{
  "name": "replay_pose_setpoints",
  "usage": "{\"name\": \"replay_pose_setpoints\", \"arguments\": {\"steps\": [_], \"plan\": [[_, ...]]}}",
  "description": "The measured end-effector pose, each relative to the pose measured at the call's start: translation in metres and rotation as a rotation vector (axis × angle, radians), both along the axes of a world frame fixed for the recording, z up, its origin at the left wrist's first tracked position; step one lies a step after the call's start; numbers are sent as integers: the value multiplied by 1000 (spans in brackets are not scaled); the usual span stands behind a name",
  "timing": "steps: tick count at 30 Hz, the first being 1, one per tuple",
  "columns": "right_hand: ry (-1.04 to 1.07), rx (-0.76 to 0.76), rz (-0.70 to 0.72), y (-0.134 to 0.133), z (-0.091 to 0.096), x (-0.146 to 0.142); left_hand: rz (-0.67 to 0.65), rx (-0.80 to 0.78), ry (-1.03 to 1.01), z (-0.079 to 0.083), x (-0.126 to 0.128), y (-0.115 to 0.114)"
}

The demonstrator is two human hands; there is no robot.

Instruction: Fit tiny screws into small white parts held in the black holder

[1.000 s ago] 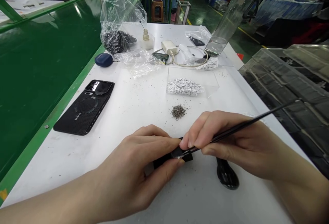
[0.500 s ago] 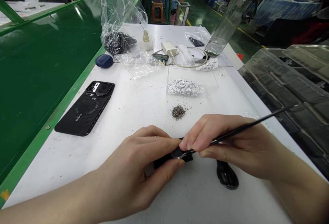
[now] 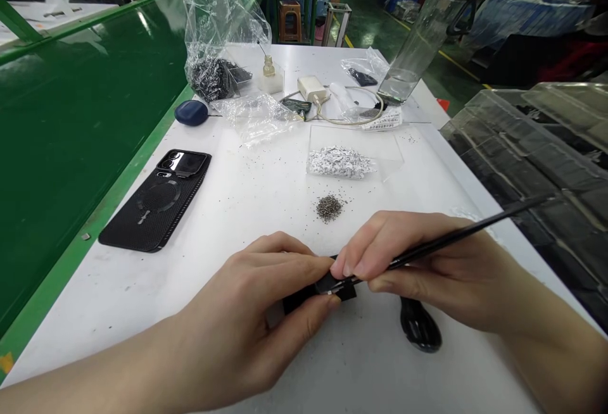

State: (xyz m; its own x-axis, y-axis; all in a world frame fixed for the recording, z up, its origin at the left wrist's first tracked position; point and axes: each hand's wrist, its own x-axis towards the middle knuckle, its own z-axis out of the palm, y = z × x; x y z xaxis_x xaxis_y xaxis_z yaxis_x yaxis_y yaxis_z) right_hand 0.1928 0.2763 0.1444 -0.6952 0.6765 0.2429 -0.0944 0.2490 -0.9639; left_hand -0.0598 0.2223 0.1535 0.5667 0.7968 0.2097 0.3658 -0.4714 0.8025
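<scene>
Black strip [image 3: 304, 297] pinched between both hands

The left hand [image 3: 247, 306] pinches the strip between thumb and curled fingers, low over the white table [image 3: 142, 319]. The right hand [image 3: 427, 268] is pressed closed around a slim black tool [image 3: 475, 230], held like a pen, with its fine tip on a small pale patch of the strip. Whether that tip grips anything is too small to tell. The two hands' fingertips nearly meet above the strip.

Just below the right hand lies a glossy black oval object [image 3: 420, 324]. Ahead sit a small heap of dark granules [image 3: 329, 208] and a clear tray [image 3: 380, 154]. The tool's far end reaches past the table's right edge, above stacked clear plastic trays [image 3: 532, 142]. To the left, a phone in a black textured case [image 3: 152, 208] leaves the hands room to shift sideways.
</scene>
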Motion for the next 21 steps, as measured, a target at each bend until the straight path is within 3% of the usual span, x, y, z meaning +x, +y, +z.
{"name": "replay_pose_setpoints", "arguments": {"steps": [21], "plan": [[-20,14,-23,1,1,-1,-6,-13,0,-2,0,0]]}}
